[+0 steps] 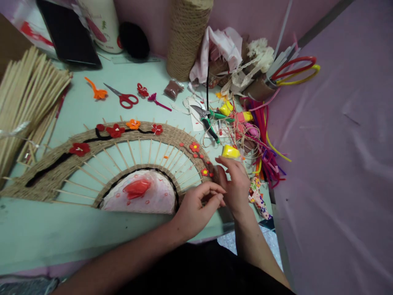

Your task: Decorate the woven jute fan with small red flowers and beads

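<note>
A half-round woven jute fan (92,159) with wooden ribs lies flat on the pale green table (61,233). Red and orange flowers and a black cord decorate its band. A white lace half-disc with a red piece (138,190) fills its centre. My left hand (196,209) is at the fan's right end, fingers pinched together on something too small to make out. My right hand (235,184) rests beside it, fingers curled against the fan's right edge near small red flowers (205,172).
Bamboo sticks (27,98) lie at the left. Red scissors (123,97), green-handled snips (208,121), loose flowers, a jute roll (186,37), pipe cleaners (267,143) and yellow clips (231,151) crowd the back and right. Purple cloth (337,164) covers the right.
</note>
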A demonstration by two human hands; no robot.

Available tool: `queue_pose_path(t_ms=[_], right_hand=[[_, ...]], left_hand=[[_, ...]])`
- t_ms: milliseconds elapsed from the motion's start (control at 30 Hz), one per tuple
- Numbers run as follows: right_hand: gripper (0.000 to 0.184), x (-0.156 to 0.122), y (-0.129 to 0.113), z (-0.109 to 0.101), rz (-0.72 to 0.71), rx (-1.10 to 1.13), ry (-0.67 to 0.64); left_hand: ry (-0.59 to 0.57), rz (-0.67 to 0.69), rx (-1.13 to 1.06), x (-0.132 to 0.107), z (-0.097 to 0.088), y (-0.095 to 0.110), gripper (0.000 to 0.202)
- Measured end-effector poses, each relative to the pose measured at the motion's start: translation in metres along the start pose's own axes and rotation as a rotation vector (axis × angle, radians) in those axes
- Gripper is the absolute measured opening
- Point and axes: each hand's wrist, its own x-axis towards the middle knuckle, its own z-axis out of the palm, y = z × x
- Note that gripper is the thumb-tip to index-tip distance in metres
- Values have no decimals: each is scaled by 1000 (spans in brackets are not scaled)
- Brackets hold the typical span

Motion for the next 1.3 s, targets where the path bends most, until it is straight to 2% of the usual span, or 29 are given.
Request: queue_pose_path(t_ms=[133, 200, 233, 267, 333, 400, 433, 467, 533, 633, 833, 967, 1033, 1167, 1233, 1300], right_hand=[[24, 0, -7, -15, -12, 26, 105], [24, -2, -11, -21, -31, 38, 141], [24, -3, -14, -23, -36, 50, 148], [24, -4, -18, -24, -39, 66, 150], [23, -8, -26, -25, -46, 114, 136], [22, -10, -36, -22, -68, 181, 105], [22, -11, -41, -20, -82, 216, 87], [21, -12, -46, -18, -97, 248, 66], [21, -13, -55, -14, -123, 311, 15], [19, -14, -68, -9, -135, 416, -62], [12, -17, -85, -14, -78, 634, -134], [11, -18, -88, -16, -17, 684, -164], [11, -19, -87, -15, 69, 730, -195], [23, -21, -84, -10, 364, 980, -288], [23, -22, -82, -9, 465, 1070, -303], [21, -22, -81, -10, 495, 1076, -272]], left_hand=[[-103, 109, 292, -15, -10, 21, 14], [-117, 214, 526, -29, -26, 36, 14], [-84, 275, 647, -37, -36, 42, 14], [-14, 320, 775, -46, -48, 48, 15], [256, 386, 1055, -62, -73, 54, 20], [506, 311, 1308, -74, -96, 54, 42], [570, 250, 1395, -78, -106, 51, 51], [584, 202, 1441, -80, -113, 48, 55], [522, 162, 1434, -80, -121, 42, 44], [474, 212, 1235, -77, -120, 38, 26], [482, 268, 691, -72, -103, 36, 27], [475, 328, 650, -65, -95, 25, 22], [472, 372, 691, -63, -91, 20, 19], [478, 408, 707, -60, -85, 13, 18], [473, 385, 641, -59, -82, 11, 18], [455, 335, 524, -57, -78, 9, 18]])
